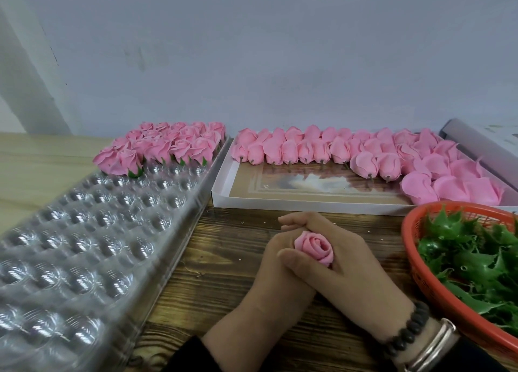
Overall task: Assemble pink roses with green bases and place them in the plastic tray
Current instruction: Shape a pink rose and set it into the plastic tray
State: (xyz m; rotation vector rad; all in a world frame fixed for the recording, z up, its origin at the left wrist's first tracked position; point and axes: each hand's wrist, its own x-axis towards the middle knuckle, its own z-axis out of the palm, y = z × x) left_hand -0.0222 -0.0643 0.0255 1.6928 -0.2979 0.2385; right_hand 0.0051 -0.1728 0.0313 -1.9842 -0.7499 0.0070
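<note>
Both hands meet low in the middle — left hand (276,262) and right hand (350,259) curl round one pink rose (315,248); plastic tray (84,245) sits left; green bases (473,256) wait right.

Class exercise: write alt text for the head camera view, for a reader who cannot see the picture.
Two hands, left hand and right hand, clasp one pink rose over a wooden table. A clear plastic tray at left holds finished roses at its far end. A white box of unfinished roses and an orange basket of green bases sit at right.
</note>
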